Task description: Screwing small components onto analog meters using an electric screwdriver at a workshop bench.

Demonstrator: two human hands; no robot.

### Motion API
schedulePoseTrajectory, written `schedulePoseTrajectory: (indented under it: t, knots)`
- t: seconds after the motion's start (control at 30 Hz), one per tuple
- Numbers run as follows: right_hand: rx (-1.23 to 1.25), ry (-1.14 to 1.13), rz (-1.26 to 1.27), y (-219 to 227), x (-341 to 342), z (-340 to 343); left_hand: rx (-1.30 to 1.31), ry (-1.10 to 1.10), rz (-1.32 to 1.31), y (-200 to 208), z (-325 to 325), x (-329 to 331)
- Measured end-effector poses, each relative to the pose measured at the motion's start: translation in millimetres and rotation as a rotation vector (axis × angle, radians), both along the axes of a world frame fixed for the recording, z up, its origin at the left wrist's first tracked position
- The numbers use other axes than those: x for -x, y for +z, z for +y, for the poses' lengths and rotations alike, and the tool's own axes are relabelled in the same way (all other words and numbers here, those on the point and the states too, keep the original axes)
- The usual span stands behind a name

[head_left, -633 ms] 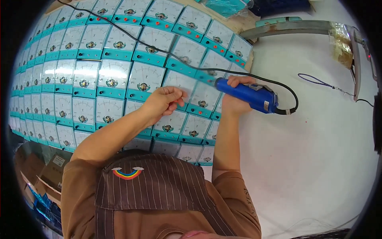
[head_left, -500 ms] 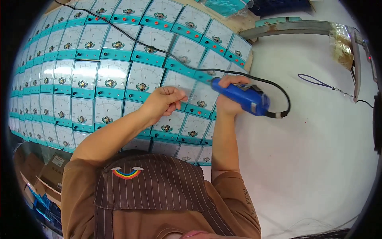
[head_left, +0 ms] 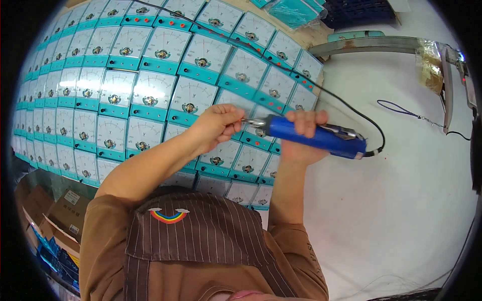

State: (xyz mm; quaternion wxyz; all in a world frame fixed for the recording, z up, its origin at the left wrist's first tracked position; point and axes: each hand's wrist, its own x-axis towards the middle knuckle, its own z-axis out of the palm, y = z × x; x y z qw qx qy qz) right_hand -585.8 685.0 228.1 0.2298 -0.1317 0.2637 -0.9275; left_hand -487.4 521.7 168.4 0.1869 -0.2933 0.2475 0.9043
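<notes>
My right hand [head_left: 305,135] is wrapped round a blue electric screwdriver [head_left: 316,137], held nearly level with its metal tip pointing left. A black cord runs from its rear end. At the screwdriver's tip, the thumb and fingers of my left hand [head_left: 223,125] are pinched together. Whatever sits between those fingertips is too small to make out. Beneath both hands lie rows of voltmeters [head_left: 150,90] with white dial faces and teal bases, several with red and black terminals.
A grey metal bar [head_left: 371,46] with brown tape spans the back right. A dark blue cord loop [head_left: 399,108] lies on the white table [head_left: 381,210]. Teal parts in plastic [head_left: 296,11] and a dark blue crate [head_left: 354,12] stand at the back. Cardboard boxes [head_left: 65,215] sit lower left.
The screwdriver has swung to nearly level, and its tip has come to my left fingertips. Its cord has shifted right. The whole view has moved slightly.
</notes>
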Motion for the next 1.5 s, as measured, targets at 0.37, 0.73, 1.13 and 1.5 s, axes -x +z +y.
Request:
schedulePoseTrajectory:
  t: [0.37,0.73,1.13,1.5]
  knots:
    - [-0.335,-0.334,0.22,-28.0,12.4,-35.0,0.139,0.079,-0.03,-17.3,-25.1,-15.0]
    - [-0.547,-0.266,0.405,-45.8,5.1,-65.5,0.119,0.001,0.052,-4.4,-31.4,-15.3]
    - [-0.004,-0.033,-0.041,-1.4,3.9,-32.5,0.012,0.046,0.012,-2.1,-26.7,-8.6]
    - [-0.366,-0.314,0.291,-26.4,11.4,-62.4,0.147,0.11,0.009,-13.0,-44.2,-25.0]
